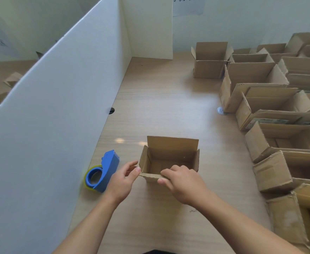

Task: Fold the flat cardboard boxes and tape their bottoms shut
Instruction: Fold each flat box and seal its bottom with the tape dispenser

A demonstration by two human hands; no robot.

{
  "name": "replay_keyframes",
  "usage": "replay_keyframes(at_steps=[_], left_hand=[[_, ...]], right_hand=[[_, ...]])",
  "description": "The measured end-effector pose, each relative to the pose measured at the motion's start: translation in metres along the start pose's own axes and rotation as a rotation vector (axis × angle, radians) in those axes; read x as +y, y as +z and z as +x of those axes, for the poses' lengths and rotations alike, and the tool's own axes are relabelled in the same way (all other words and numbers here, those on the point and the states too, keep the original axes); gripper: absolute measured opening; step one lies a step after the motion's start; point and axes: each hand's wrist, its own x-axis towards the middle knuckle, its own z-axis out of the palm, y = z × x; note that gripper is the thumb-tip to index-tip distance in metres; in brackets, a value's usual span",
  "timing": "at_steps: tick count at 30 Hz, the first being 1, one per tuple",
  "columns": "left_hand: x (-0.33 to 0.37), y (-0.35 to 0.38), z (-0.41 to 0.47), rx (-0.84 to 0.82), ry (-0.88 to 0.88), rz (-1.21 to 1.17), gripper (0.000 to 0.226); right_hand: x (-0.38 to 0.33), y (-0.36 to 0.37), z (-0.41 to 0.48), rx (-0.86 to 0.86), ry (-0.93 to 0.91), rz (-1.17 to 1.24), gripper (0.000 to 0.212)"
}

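A small brown cardboard box (pixel 170 154) stands upright and open-topped on the wooden table (pixel 159 99), its far flap raised. My left hand (pixel 124 182) pinches the box's near left corner between thumb and fingers. My right hand (pixel 182 182) grips the near flap, fingers curled over its edge and thumb underneath. A blue tape dispenser (pixel 104 172) with a yellowish tape roll lies on the table just left of my left hand.
Several assembled open boxes (pixel 271 114) fill the right side of the table, one more (pixel 210 60) at the back. A white partition wall (pixel 58 99) runs along the left. A small round grommet (pixel 220 110) sits by the boxes.
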Motion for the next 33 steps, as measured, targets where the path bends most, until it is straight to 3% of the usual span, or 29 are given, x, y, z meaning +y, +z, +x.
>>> replay_keyframes(at_steps=[9,13,26,33], left_hand=[[0.009,0.000,0.007,-0.038,0.056,0.159,0.037],[0.021,-0.003,0.021,-0.041,0.143,0.323,0.041],[0.101,-0.027,0.115,-0.138,0.330,1.195,0.047],[0.158,-0.028,0.184,-0.137,0.405,1.334,0.043]], right_hand=[[-0.003,-0.007,0.012,-0.186,0.022,-0.011,0.051],[0.006,-0.010,0.013,-0.111,0.008,-0.076,0.045],[0.067,-0.068,0.071,0.097,0.082,-0.176,0.047],[0.108,-0.116,0.141,0.157,0.145,-0.204,0.050]])
